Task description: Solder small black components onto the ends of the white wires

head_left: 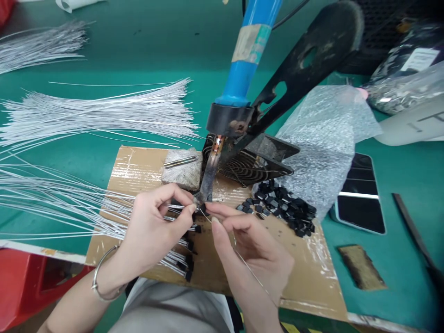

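Observation:
My left hand (152,236) is closed in a pinch on a thin grey wire (176,207), close to its end. My right hand (256,254) pinches a strand of solder wire (251,269), which trails down across the palm. Between my fingertips sits a small black connector (203,209), partly hidden; whether the right fingers touch it I cannot tell. Right above it is the tip of a blue-handled soldering iron (239,78), fixed in a black metal holder (298,60). Finished-looking wires with black ends (189,261) lie beneath my left hand on the cardboard (298,277).
A pile of black connectors (284,206) lies right of the iron, before bubble wrap (319,125). A black fan (256,162) and a pad with metal rods (182,169) stand behind my hands. Wire bundles (100,113) lie left; a phone (360,194) lies right.

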`<state>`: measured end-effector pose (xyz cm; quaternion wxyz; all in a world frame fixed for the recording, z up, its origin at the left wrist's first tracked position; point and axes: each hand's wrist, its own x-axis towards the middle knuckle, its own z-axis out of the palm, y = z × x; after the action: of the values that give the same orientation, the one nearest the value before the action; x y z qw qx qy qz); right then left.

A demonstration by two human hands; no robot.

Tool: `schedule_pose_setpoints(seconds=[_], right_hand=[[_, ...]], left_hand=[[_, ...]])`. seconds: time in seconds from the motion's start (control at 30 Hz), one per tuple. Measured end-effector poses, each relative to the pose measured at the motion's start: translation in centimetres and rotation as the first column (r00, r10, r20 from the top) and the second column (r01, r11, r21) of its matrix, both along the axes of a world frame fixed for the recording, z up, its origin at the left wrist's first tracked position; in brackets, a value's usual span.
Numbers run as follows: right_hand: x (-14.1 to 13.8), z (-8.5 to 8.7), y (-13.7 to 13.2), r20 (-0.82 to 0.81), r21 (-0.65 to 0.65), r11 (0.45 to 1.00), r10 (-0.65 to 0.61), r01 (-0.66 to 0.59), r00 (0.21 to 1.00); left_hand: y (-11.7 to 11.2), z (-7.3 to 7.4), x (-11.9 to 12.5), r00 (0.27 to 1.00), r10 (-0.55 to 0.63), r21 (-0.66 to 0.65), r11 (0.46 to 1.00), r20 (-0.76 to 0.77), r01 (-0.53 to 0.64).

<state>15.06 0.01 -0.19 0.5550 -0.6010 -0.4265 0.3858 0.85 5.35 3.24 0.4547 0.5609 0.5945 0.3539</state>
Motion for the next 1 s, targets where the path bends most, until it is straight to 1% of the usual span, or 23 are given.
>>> schedule_pose_setpoints(seconds=[0.2,0.3,0.5,0.63,0.77,0.9,1.0], right_hand=[[0.1,0.0,0.1,0.000,0.024,1.000,0.011,-0.011,1.000],[0.2,0.0,0.1,-0.002,0.031,0.999,0.029,-0.029,1.000],[0.2,0.1,0.0,0.002,0.014,1.000,0.016,-0.016,1.000],[0.2,0.1,-0.1,0.012,0.036,0.999,0.025,-0.026,1.000],[0.3,-0.3,-0.1,0.047,0.075,0.997,0.028,-0.031,0.998],[0.6,-0.9,0.0,0.124,0.133,0.988,0.064,-0.080,0.990],[0.8,-1.1,0.1,0.153,0.152,0.983,0.077,-0.100,0.985]], left_hand=[[-0.2,0.0,0.0,1.000,-0.001,0.010,1.000,0.022,0.001],[-0.2,0.0,0.0,1.000,0.000,0.013,1.000,0.017,0.000],[-0.1,0.1,0.0,1.000,-0.016,0.021,1.000,0.012,0.016],[-0.2,0.1,-0.1,1.000,-0.017,0.035,0.999,0.003,0.017],[-0.2,0.0,-0.1,1.000,-0.017,0.035,0.999,-0.018,0.018],[-0.1,-0.3,-0.1,1.000,-0.007,0.011,1.000,-0.021,0.007],[-0.2,-0.3,-0.1,0.999,-0.003,0.004,1.000,-0.038,0.003]])
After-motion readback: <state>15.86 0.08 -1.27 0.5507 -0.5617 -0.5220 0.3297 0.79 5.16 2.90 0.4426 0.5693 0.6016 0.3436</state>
